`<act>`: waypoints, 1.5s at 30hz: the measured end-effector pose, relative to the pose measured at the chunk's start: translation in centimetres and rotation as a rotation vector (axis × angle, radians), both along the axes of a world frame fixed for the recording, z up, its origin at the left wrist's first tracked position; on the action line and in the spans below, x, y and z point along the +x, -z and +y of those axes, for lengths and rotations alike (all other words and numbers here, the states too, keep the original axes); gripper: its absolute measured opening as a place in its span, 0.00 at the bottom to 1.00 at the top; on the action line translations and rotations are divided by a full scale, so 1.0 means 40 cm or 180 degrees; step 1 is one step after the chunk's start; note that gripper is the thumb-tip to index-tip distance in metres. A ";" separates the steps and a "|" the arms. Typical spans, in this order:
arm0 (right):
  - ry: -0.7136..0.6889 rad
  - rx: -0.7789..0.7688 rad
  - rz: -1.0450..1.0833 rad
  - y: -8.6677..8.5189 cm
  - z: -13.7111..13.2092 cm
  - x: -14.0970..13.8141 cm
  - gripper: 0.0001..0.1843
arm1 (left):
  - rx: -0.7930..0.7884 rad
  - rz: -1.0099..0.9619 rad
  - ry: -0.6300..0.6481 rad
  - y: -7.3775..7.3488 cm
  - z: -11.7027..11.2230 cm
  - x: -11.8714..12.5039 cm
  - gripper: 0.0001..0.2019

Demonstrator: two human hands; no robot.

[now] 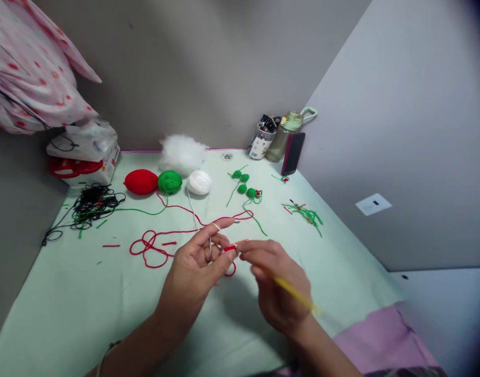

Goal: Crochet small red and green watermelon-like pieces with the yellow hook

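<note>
My left hand [202, 259] pinches a small red crochet piece [229, 248] between thumb and fingers, with white yarn looped over the raised index finger. In my right hand [281, 277] is a crochet hook with a yellow handle [294, 294], its tip end meeting the red piece. The hook's head is too small to make out. Red yarn [149, 246] lies in loose loops to the left of my hands. Behind them sit a red yarn ball [141, 181], a green yarn ball [169, 181] and a white yarn ball [199, 183].
White stuffing [183, 153] is heaped at the back. Several small green crocheted pieces [243, 183] lie right of centre, with green yarn scraps [308, 214] farther right. A phone [293, 153], bottle [279, 142] and pen holder [260, 142] stand by the wall. Tangled black cord [94, 204] lies left.
</note>
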State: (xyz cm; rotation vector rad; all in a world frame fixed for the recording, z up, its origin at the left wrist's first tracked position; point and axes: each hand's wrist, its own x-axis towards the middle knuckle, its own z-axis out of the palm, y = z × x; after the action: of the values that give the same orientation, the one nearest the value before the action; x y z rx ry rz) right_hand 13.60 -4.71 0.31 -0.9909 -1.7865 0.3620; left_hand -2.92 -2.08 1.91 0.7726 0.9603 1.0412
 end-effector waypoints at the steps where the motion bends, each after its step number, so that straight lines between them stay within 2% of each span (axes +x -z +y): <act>1: 0.0080 0.0177 -0.0355 0.004 -0.003 -0.001 0.18 | -0.0068 -0.0134 0.0040 0.001 0.001 0.001 0.25; 3: 0.0243 0.0343 -0.0591 0.010 -0.004 -0.001 0.21 | -0.0340 -0.0473 0.0244 0.004 0.004 0.000 0.28; 4: 0.0276 0.0285 -0.0418 0.012 -0.003 -0.001 0.20 | -0.0498 -0.0631 0.0348 0.005 0.007 -0.001 0.27; 7: 0.0173 -0.0258 0.0911 0.012 0.010 -0.001 0.13 | -0.0737 -0.0897 0.0428 0.005 0.015 -0.007 0.21; 9: -0.0076 -0.0631 0.1685 0.006 0.024 -0.003 0.12 | -0.0636 -0.0871 0.0364 0.005 0.017 -0.008 0.19; 10: -0.0191 -0.0745 0.1855 0.003 0.029 -0.005 0.12 | -0.0555 -0.0799 0.0347 0.005 0.016 -0.007 0.19; 13: -0.0313 -0.0797 0.1593 0.000 0.034 -0.015 0.10 | -0.0315 -0.0567 0.0304 0.008 0.010 0.000 0.21; 16: 0.0013 -0.0381 0.0783 0.008 0.016 -0.020 0.16 | -0.0241 -0.0596 0.0212 0.013 0.004 0.008 0.22; 19: 0.0255 0.0022 0.0090 0.016 0.002 -0.013 0.21 | -0.0525 -0.0880 0.0290 0.015 0.005 0.008 0.19; 20: 0.0274 0.0028 0.0123 0.015 0.001 -0.008 0.20 | -0.0656 -0.0988 0.0327 0.015 0.007 0.007 0.17; 22: 0.0262 -0.0174 0.0650 0.010 0.008 0.001 0.15 | -0.0831 -0.1137 0.0360 0.014 0.011 0.002 0.14; 25: 0.0037 -0.0719 0.1657 0.000 0.026 0.006 0.10 | -0.0678 -0.1013 0.0277 0.014 0.012 -0.001 0.14; 29: -0.0278 -0.1077 0.1819 0.005 0.038 -0.002 0.08 | -0.0269 -0.0575 0.0255 0.016 0.006 0.005 0.18; 35: -0.0521 -0.1422 0.2501 -0.002 0.045 -0.001 0.09 | -0.0343 -0.0534 0.0281 0.009 0.006 0.005 0.18; 39: -0.0506 -0.1482 0.2608 -0.014 0.046 0.002 0.12 | -0.0414 -0.0500 0.0267 0.010 0.008 -0.001 0.17; 45: -0.0364 -0.1073 0.2033 -0.005 0.024 0.010 0.11 | -0.0250 -0.0496 0.0281 0.007 0.009 -0.002 0.14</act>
State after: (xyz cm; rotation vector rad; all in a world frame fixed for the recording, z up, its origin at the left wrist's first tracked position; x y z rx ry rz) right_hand 14.02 -3.75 0.50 -0.8690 -1.2179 0.9602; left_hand -2.98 -1.71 1.64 0.6533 0.8219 0.9663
